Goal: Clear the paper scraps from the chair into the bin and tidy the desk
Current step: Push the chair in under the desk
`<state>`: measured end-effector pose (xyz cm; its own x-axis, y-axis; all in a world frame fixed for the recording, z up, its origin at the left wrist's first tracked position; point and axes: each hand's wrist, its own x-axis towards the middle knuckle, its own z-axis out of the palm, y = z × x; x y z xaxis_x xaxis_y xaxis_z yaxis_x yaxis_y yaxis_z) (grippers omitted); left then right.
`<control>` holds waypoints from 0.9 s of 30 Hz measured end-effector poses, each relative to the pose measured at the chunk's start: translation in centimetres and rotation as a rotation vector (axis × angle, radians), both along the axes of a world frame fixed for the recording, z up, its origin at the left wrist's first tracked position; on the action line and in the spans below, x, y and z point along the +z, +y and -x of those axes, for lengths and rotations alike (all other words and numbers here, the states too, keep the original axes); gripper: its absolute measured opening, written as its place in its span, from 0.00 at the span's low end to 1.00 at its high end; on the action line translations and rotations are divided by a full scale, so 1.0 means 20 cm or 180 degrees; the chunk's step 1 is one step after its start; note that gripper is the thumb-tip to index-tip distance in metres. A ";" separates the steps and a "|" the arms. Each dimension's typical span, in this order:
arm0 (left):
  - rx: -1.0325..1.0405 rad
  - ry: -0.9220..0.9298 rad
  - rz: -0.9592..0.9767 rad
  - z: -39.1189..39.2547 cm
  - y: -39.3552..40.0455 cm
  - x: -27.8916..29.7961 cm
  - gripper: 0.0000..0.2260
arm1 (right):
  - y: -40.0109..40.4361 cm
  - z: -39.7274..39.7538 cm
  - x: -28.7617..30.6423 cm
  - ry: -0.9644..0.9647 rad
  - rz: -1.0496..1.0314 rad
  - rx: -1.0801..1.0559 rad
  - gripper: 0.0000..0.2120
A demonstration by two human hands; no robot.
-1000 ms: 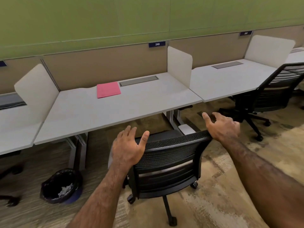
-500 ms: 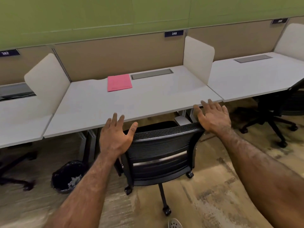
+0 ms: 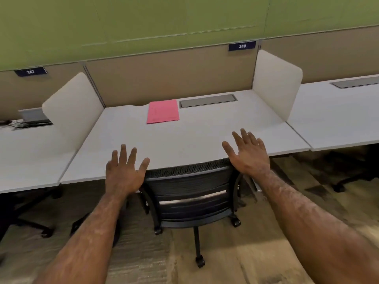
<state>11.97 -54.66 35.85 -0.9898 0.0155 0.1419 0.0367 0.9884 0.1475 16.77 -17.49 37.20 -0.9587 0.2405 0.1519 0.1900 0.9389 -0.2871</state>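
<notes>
A black mesh office chair (image 3: 190, 193) stands tucked under the white desk (image 3: 201, 136), its seat hidden beneath the desktop. My left hand (image 3: 124, 171) hovers with fingers spread at the left end of the chair's backrest. My right hand (image 3: 249, 153) is spread open over the backrest's right top corner. Neither hand holds anything. A pink sheet of paper (image 3: 163, 111) lies flat at the back of the desk. The bin is hidden behind my left forearm, with only a dark edge (image 3: 79, 224) showing. No paper scraps are visible.
White divider panels (image 3: 276, 83) stand at both sides of the desk, with neighbouring desks (image 3: 338, 111) left and right. A grey cable tray lid (image 3: 208, 100) sits beside the pink paper. Another chair's base (image 3: 26, 220) is at the lower left on the carpet.
The chair has rolled forward under the desk. Both hands followed it and now have their fingers spread instead of curled around the backrest. The bin has slid out of sight behind my left arm.
</notes>
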 end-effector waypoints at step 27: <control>0.0183 0.0249 -0.1234 0.60 -0.12 0.00 0.26 | -0.21 0.55 0.01 0.0243 -0.0537 -0.0254 0.43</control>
